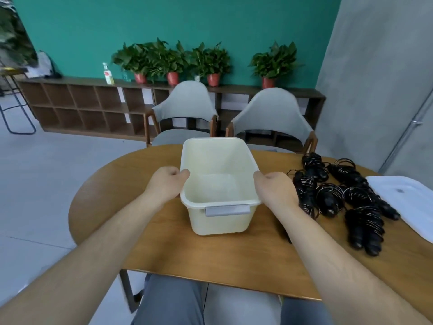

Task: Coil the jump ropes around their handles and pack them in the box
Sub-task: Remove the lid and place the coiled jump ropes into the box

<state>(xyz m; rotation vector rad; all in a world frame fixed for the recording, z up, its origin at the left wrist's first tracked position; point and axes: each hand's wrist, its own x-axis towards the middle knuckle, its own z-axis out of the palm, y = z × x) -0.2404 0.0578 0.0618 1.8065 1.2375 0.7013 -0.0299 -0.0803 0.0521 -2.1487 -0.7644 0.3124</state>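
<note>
The left hand (167, 181) and right hand (275, 187) each curl over a side rim of the empty box (220, 222), probably to square it on the worktop (210, 259). The ropes (339, 195), already coiled round their handles, lie heaped just right of it, handy for packing.

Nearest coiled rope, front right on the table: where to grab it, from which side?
Take the rope round its wrapped middle, from above, fingers across the narrow width. It lies flat on the table, handles side by side pointing at the person; a mid grip likely keeps coils and handles together.
</note>
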